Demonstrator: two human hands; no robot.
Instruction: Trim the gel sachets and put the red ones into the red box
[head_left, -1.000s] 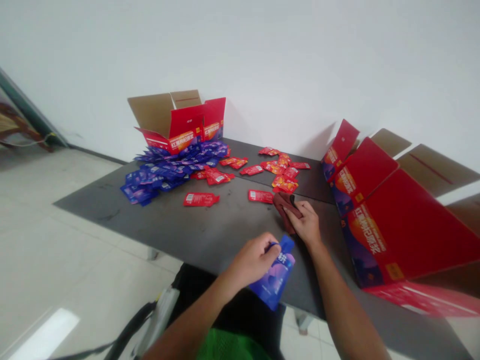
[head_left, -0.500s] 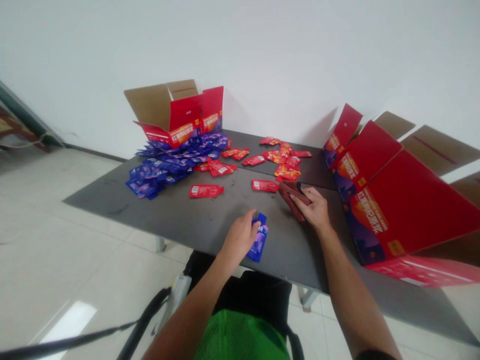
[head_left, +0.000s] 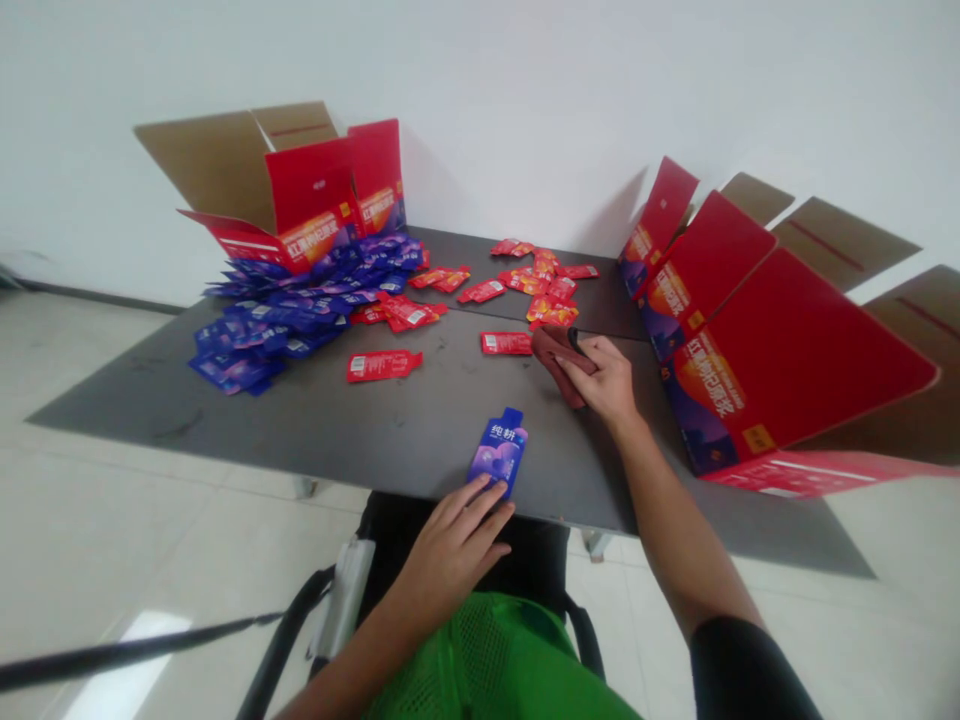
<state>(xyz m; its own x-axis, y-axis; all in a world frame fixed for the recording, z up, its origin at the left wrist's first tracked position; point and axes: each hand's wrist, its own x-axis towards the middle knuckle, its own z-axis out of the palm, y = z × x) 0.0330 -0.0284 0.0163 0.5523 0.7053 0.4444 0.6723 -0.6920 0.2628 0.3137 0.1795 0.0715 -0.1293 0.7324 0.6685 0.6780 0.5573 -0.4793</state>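
A blue pouch (head_left: 501,448) with purple print lies flat near the front edge of the dark table (head_left: 315,420), its narrow neck pointing away from me. My left hand (head_left: 461,540) rests with its fingers stretched out over the pouch's lower end. In my right hand (head_left: 611,380) is a folded brown cloth (head_left: 556,362), gripped from the right side; a small black part shows at its upper edge. Just left of the cloth lies a red pouch (head_left: 505,343). Another red pouch (head_left: 384,366) lies farther left.
A heap of blue pouches (head_left: 292,315) spreads before an open red carton (head_left: 311,235) at the back left. Several red pouches (head_left: 546,285) are scattered at the back centre. Large open red cartons (head_left: 780,330) stand along the right side, against my right forearm's outer side.
My left hand has drawn back toward me, from the pouch's neck to its lower end, fingers now spread. The right hand still holds the cloth. The camera view has shifted.
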